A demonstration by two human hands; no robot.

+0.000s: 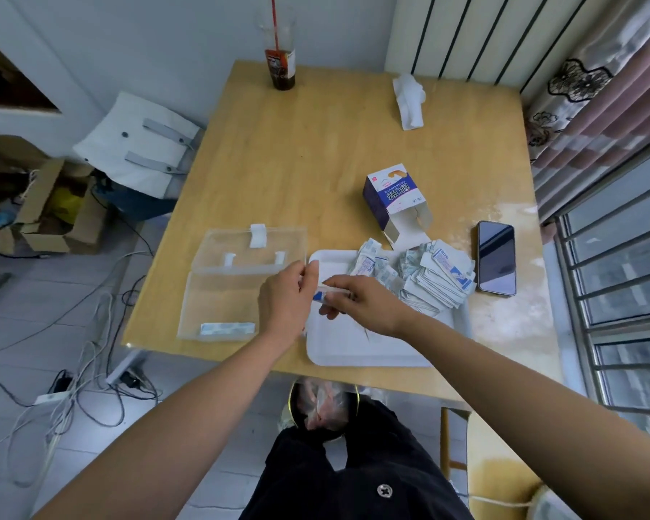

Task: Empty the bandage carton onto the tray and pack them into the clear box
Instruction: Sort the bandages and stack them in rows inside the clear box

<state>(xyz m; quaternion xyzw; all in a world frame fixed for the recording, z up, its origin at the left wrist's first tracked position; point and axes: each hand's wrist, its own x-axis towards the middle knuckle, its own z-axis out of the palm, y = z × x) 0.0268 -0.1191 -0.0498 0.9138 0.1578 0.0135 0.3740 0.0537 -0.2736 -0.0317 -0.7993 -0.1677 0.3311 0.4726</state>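
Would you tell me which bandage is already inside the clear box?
The single bandage lying flat at the near edge of the clear box; the others are heaped on the tray or held in the hands.

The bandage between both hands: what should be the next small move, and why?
Probably carry the bandage left and lay it in the clear box. Both hands, left and right, pinch it over the tray; the box stands open with only one bandage inside.

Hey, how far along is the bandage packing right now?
Done: the carton lies open on its side, its bandages piled on the tray. One bandage sits in the clear box. In hand: both the left hand and right hand hold another. Left: the pile.
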